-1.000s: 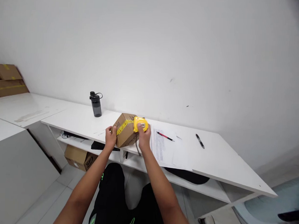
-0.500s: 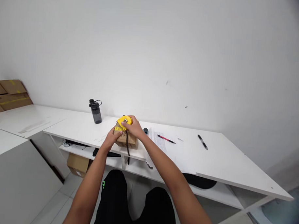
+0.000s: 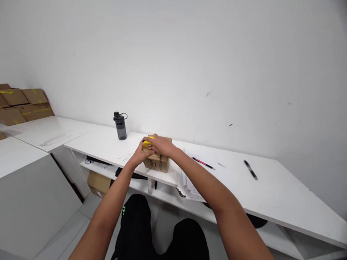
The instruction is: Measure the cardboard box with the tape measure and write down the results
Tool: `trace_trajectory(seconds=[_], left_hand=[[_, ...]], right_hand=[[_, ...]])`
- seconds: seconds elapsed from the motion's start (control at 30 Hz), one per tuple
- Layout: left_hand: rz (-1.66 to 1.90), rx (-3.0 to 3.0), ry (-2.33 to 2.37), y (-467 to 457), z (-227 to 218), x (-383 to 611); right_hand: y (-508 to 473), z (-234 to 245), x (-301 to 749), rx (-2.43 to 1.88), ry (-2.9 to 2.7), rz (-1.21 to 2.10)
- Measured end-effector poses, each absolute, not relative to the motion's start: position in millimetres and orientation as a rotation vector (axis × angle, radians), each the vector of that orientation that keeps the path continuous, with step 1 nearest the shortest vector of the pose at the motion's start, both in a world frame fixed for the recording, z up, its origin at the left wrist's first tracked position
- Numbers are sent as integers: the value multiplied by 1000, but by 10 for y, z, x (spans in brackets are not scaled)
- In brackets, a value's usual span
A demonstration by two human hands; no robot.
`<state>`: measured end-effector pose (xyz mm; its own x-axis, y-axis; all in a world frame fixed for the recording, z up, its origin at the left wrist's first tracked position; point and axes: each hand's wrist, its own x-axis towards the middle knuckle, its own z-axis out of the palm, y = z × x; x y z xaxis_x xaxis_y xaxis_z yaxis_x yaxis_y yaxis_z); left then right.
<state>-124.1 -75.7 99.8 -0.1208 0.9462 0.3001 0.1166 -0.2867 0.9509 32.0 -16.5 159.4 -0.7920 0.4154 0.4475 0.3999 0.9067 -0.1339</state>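
Note:
A small brown cardboard box [image 3: 160, 163] stands near the front edge of the white desk [image 3: 274, 186]. My right hand [image 3: 160, 145] is closed over a yellow tape measure [image 3: 147, 144] at the box's top left corner. My left hand [image 3: 140, 156] is closed against the box's left side, right under the tape measure; its fingertips are hidden. Both forearms reach in from below.
A dark water bottle [image 3: 121, 126] stands left of the box near the wall. Printed papers [image 3: 188, 181] lie right of the box, overhanging the edge, with a red pen [image 3: 203, 163] and a black marker [image 3: 250, 170] beyond. Cardboard boxes [image 3: 17, 103] are stacked far left; another sits under the desk [image 3: 99, 182].
The tape was stretched across the box a second ago; now it is drawn in and my right hand has carried the yellow case left to the box's corner, meeting my left hand.

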Motion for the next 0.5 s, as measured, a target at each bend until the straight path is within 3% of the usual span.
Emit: trace_trajectory(seconds=[0.5], left_hand=[[1368, 1411, 1189, -574, 1110, -1282]], right_hand=[[95, 1533, 1415, -756, -2535, 318]])
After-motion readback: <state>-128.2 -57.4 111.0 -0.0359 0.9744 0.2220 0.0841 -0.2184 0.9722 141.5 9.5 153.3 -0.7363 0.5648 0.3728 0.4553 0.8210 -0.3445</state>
